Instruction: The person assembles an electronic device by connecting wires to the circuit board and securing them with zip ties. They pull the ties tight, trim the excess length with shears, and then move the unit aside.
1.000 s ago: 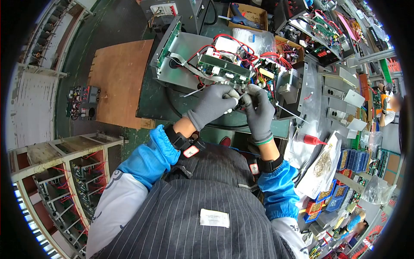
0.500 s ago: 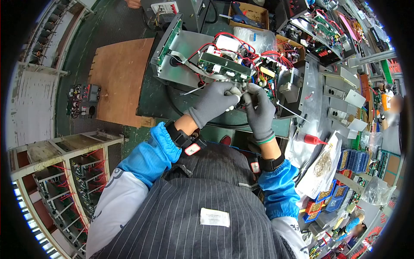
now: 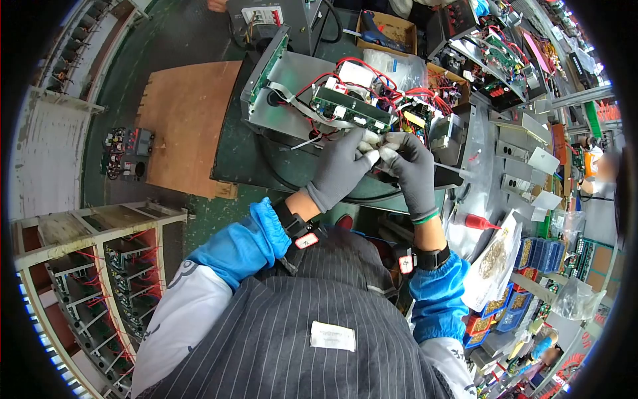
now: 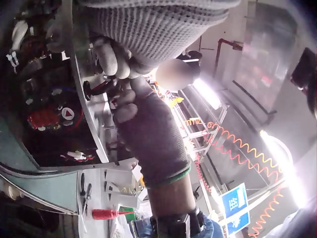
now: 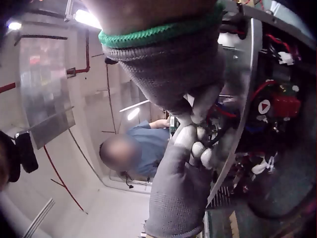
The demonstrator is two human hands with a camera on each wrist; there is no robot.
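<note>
Both hands wear grey gloves with pale fingertips and meet at the near edge of an opened metal chassis full of boards and red wires. The left hand and right hand have curled fingers with tips close together. In the left wrist view, a dark cable-like piece runs between the fingertips of the left hand and right hand. The right wrist view shows the same dark piece beside the pinching fingers. A green circuit board stands just beyond them. What the fingertips cover is hidden.
A white cable tie sticks out left of the hands. On the right lie a red bottle and blue parts bins. A box with a glue gun stands behind the chassis. Shelving is at left.
Both hands have shifted slightly right in the head view, and their fingertips are closer together. The head view has moved a little. The right hand now covers part of the white tie at right.
</note>
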